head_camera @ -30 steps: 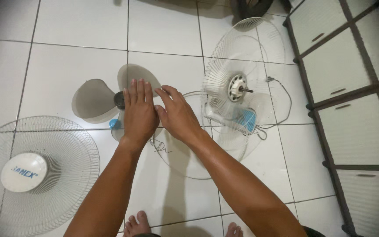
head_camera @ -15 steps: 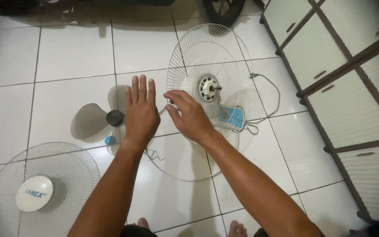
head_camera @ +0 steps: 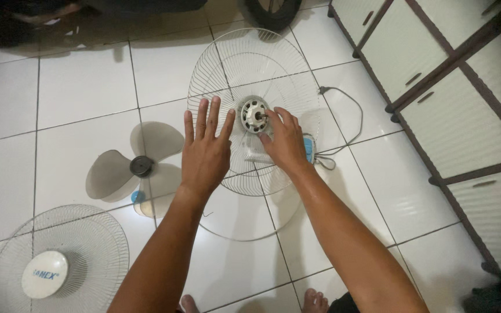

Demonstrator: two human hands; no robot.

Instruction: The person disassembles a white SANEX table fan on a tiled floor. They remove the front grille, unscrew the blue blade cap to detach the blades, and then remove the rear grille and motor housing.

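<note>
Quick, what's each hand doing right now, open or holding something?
Left hand: open, fingers spread flat, over the rear fan grille, holding nothing.
Right hand: fingers curled at the motor hub; whether it grips anything cannot be told.

Fan blade [head_camera: 140, 167] left of rear grille [head_camera: 244, 64]

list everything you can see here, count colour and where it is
rear fan guard: 1, white wire, centre, on the fan body
motor hub: 1, grey-white, middle of that guard
fan blade: 1, translucent grey, floor, left of centre
front fan guard: 1, white wire, bottom left
power cord: 1, grey, right of fan
cabinets: white with brown frames, right
floor: white tiles
left hand: open, over the guard
right hand: fingers at hub
</note>
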